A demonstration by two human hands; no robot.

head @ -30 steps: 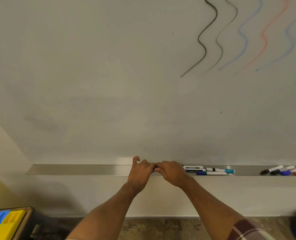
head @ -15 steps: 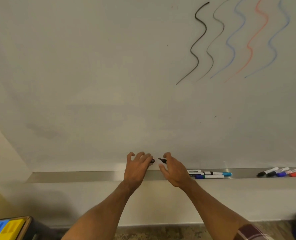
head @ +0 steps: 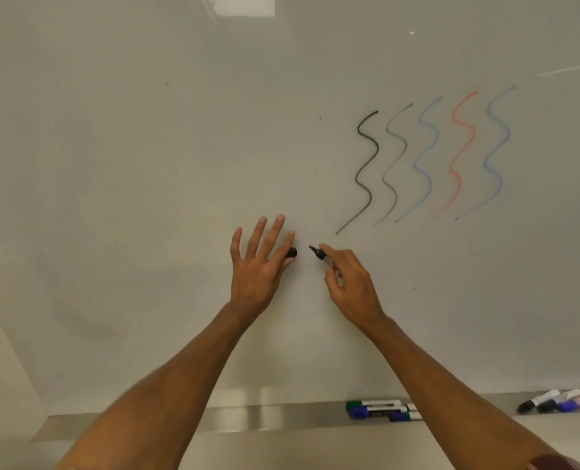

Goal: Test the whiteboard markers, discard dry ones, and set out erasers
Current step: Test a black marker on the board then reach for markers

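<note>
Head camera, looking forward and slightly down at a whiteboard that fills the scene; five wavy test lines stand on its right half, two black, one blue, one red, one blue, the second black one noticeably fainter.

Both bare forearms reach up to the board at centre; the left hand has its fingers spread and straight, with a black cap pinched at the forefinger and thumb; the right hand grips an uncapped black marker in curled fingers, just right of the cap and apart from it.

The marker's long axis runs from lower right to upper left; its dark tip points up and left, close to the board; whether it touches cannot be told.

Below, a metal tray holds a cluster of capped markers with green and blue ends near the right forearm, and a row of four markers, two black, one blue, one red, far right.

Judging by the lines, five markers seem tested; this one and the cluster probably remain; no eraser is in view.
</note>
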